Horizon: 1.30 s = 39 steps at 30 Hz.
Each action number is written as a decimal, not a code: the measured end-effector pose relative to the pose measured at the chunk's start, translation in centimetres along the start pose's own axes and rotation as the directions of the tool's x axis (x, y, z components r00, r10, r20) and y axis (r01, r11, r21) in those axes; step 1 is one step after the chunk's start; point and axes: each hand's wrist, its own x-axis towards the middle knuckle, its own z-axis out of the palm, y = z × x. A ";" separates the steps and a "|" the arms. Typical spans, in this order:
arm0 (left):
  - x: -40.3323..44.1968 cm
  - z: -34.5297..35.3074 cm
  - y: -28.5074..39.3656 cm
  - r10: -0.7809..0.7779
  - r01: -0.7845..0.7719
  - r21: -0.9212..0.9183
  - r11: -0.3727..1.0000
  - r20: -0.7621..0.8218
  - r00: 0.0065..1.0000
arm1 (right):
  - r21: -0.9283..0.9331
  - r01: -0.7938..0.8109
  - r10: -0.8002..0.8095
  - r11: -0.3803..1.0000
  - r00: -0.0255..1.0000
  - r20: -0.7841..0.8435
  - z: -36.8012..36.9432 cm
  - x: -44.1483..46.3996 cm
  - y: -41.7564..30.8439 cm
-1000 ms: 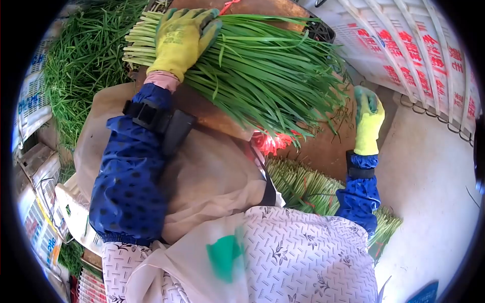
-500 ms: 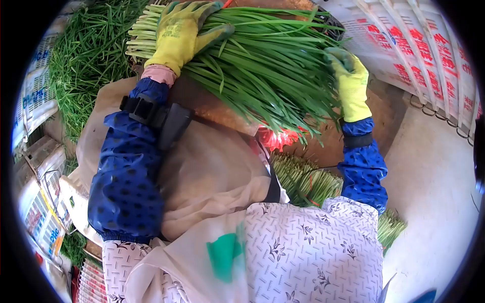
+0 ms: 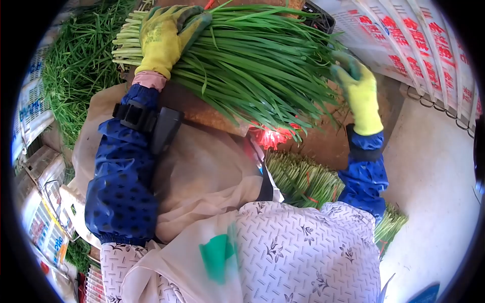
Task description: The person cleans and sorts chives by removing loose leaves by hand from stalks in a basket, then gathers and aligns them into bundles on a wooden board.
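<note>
Bundle: long green leaves, pale cut stems to the left, leaf tips to the right; laid across a brown tabletop, under the left hand.

Left hand: in yellow glove with dark green fingers; set palm down on top of the bundle at its stem end, thumb apart from fingers; whether gripping or merely pressing, cannot tell.

Right hand: in matching glove; at the bundle's leaf-tip end, partly open, fingers bent, thumb set apart; contact with the tips not clear.

Sleeves: a pair, blue with dark spots, reaching toward the bundle from the near side.

Strap: black, around the left wrist, bulky dark piece attached; on the near side of the bundle's stem end.

Red ties: bright cluster, just below the bundle's leafy half.

Tied greens: several together, red bands around them; nearer the body than the bundle, below its leaf end.

Loose greens: tangled heap, left of the bundle.

Black crate: partly hidden, behind the bundle's far right corner.

White crates: red lettering, to the right of the bundle, beyond the right hand.
</note>
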 end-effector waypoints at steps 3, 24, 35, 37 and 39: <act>0.1 -0.1 0.0 0.003 -0.003 0.001 1.000 -0.009 1.000 | -0.486 0.110 -0.161 0.867 0.985 -0.064 2.5 1.6 -0.8; 0.0 0.1 0.2 -0.033 0.033 0.014 0.999 -0.025 0.999 | -0.432 0.289 -0.288 0.854 0.955 0.070 4.1 6.3 0.5; -0.1 0.2 0.0 0.030 -0.029 0.005 1.000 -0.060 0.998 | -0.172 -0.297 0.334 0.939 0.907 0.257 -0.3 -4.1 -3.8; -0.2 0.2 0.0 0.024 -0.023 0.020 1.000 -0.055 0.998 | -0.428 -0.048 0.160 0.903 0.960 0.231 2.0 -5.0 -1.9; -0.3 0.2 -0.1 0.029 -0.026 0.042 0.999 -0.065 0.997 | -0.490 0.065 0.030 0.869 0.983 0.184 3.6 -5.4 -1.2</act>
